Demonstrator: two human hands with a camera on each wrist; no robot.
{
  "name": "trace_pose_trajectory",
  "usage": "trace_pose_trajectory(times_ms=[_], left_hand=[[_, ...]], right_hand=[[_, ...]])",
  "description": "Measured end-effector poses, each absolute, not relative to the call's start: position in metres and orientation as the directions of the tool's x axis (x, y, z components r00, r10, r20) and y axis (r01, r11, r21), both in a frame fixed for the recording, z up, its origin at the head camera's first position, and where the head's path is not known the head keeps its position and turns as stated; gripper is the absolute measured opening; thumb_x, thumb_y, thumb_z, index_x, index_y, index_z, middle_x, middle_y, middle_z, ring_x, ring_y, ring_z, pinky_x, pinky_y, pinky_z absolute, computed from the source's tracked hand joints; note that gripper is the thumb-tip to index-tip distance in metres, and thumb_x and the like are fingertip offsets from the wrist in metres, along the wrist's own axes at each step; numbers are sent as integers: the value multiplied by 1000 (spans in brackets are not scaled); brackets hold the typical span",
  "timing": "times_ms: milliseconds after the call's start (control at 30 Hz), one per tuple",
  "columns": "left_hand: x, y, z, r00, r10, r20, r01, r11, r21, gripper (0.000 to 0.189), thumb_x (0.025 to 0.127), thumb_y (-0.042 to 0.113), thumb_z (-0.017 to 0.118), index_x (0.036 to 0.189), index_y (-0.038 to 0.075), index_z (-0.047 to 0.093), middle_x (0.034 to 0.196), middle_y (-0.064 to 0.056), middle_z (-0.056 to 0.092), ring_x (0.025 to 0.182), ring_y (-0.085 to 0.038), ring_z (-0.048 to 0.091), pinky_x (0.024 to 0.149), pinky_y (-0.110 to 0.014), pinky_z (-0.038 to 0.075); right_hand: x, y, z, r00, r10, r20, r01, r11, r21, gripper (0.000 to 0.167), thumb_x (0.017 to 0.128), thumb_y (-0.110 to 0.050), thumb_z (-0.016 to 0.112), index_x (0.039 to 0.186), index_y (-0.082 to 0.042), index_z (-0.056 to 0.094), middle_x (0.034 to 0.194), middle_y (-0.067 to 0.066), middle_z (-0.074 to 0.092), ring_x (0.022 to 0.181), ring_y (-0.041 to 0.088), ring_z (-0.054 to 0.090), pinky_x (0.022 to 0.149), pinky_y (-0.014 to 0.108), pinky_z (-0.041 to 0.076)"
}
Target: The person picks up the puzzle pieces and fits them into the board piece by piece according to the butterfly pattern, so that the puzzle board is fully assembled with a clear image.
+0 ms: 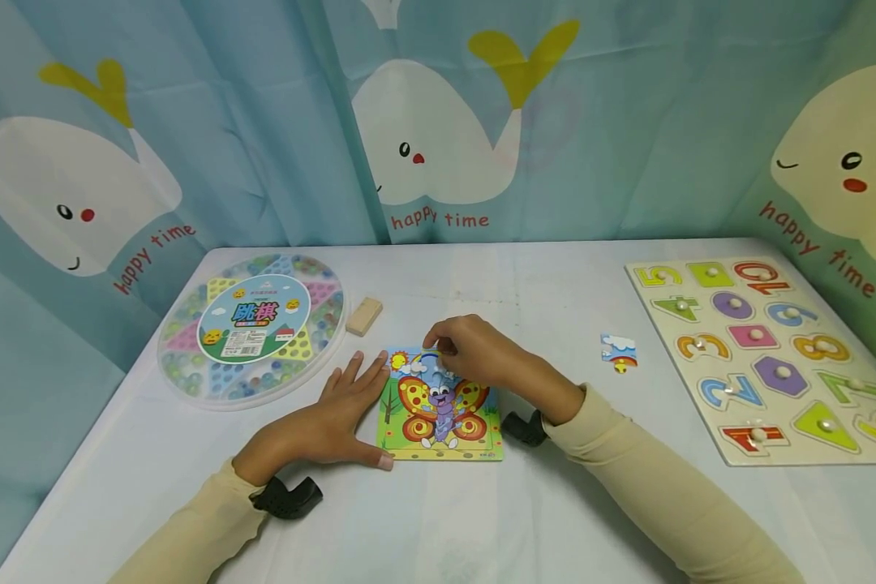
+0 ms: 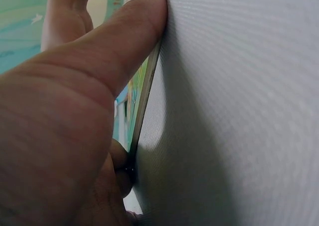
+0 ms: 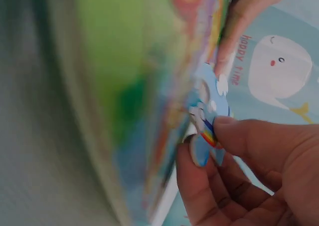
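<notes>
A square jigsaw puzzle with a butterfly picture [image 1: 441,418] lies on the table in the head view. My left hand [image 1: 332,422] rests at its left side, fingers spread, with the thumb at the lower left corner; in the left wrist view the thumb [image 2: 124,41] lies along the board's edge. Over the puzzle's top part, my right hand [image 1: 478,353] pinches a small blue puzzle piece with a rainbow [image 3: 200,151] between thumb and forefinger, tilted against the picture. Another loose puzzle piece [image 1: 618,352] with a rainbow lies to the right, apart from both hands.
A round Chinese checkers box with marbles [image 1: 321,349] stands at the back left, beside a small wooden block [image 1: 364,316]. On the right lies a knobbed number-and-shape board [image 1: 726,365]. Behind the white table [image 1: 438,511] hangs a whale-print curtain [image 1: 277,146].
</notes>
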State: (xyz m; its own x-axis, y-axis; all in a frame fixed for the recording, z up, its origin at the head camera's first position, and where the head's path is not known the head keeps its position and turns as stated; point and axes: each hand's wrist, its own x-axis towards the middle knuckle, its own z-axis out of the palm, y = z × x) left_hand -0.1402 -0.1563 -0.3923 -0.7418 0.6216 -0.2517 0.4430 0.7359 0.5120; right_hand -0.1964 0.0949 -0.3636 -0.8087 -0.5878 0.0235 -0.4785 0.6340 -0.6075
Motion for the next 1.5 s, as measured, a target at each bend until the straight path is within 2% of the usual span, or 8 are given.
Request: trace_pose_trajectory(times_ms=[133,300,600,1500], left_hand=[[-141,-156,-393,-742,622,-248,443,734,515,121,72,61,76,156,5,9,162,-3,-8,144,-29,-21,113,-56,-7],[-140,-156,-393,-742,623,-248,444,733,515,121,72,61,77,156,5,9,162,-3,-9,144,-29,-21,113,-56,-7],[-141,-156,-393,-745,620,-248,443,737,510,122,72,61,77,156,5,10,162,-3,-8,144,-29,-21,113,-56,-7],[-141,-156,-393,-749,611,-258,432,744,510,122,71,60,78,156,6,9,162,-2,-8,144,-29,-20,113,-55,-8]], right_hand=[[-197,95,-366,-813,-582,28,-488,653,-579,18,87,1,67,105,-1,71,96,5,65,86,17,59,78,31,51],[-197,95,-366,-805,-593,15,-495,658,-568,17,87,0,70,103,0,72,95,5,62,84,17,57,77,31,50],[-198,94,-368,-801,-599,-26,-493,682,-540,21,86,-6,74,107,-2,72,99,4,62,90,18,56,84,34,49],[-199,96,-367,-796,-603,-55,-479,684,-551,20,87,-6,72,106,0,72,92,4,60,85,18,53,77,31,48]])
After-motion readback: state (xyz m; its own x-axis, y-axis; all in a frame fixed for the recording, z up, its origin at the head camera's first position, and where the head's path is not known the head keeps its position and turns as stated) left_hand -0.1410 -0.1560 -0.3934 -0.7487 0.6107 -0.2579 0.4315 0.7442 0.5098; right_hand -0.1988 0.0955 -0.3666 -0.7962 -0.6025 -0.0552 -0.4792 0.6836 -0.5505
